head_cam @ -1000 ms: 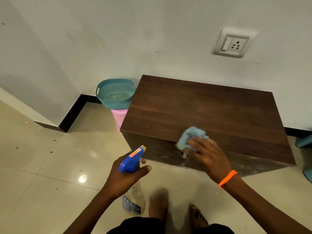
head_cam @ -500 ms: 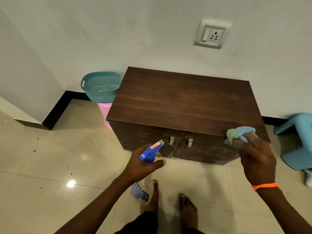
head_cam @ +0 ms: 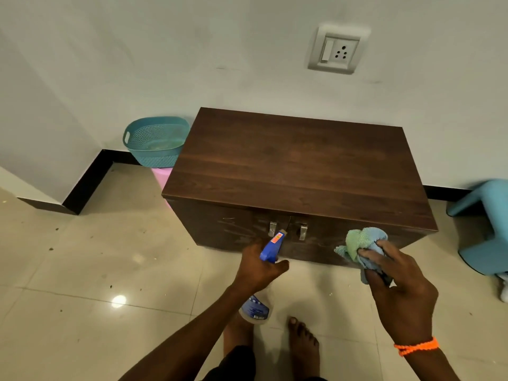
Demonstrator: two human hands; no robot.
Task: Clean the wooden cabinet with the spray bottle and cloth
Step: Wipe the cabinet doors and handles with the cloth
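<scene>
We see one wooden cabinet (head_cam: pixel 297 171) standing on the tiled floor (head_cam: pixel 82 270) with its back against the wall (head_cam: pixel 192 50). It has two doors, and two metal handles (head_cam: pixel 287 231) sit side by side at the middle of its front. In front of the cabinet we hold one spray bottle (head_cam: pixel 270 247) in our left hand (head_cam: pixel 258 268), fingers curled tight around its neck, the blue nozzle aimed at the front near the handles. Our right hand (head_cam: pixel 395 281) is closed around one bunched cloth (head_cam: pixel 362 246), green and blue, held before the right door just under the top's front edge; we cannot tell whether the cloth touches the wood. One orange band (head_cam: pixel 416 345) circles the right wrist. Two bare feet (head_cam: pixel 303 342) stand on the floor in front of the cabinet. To the cabinet's left, one teal basket (head_cam: pixel 154 144) rests on something pink, close to its side. To its right stands one light blue stool (head_cam: pixel 486 226), apart from it. One wall socket (head_cam: pixel 336 49) sits above the cabinet. The floor in front and to the left lies open.
</scene>
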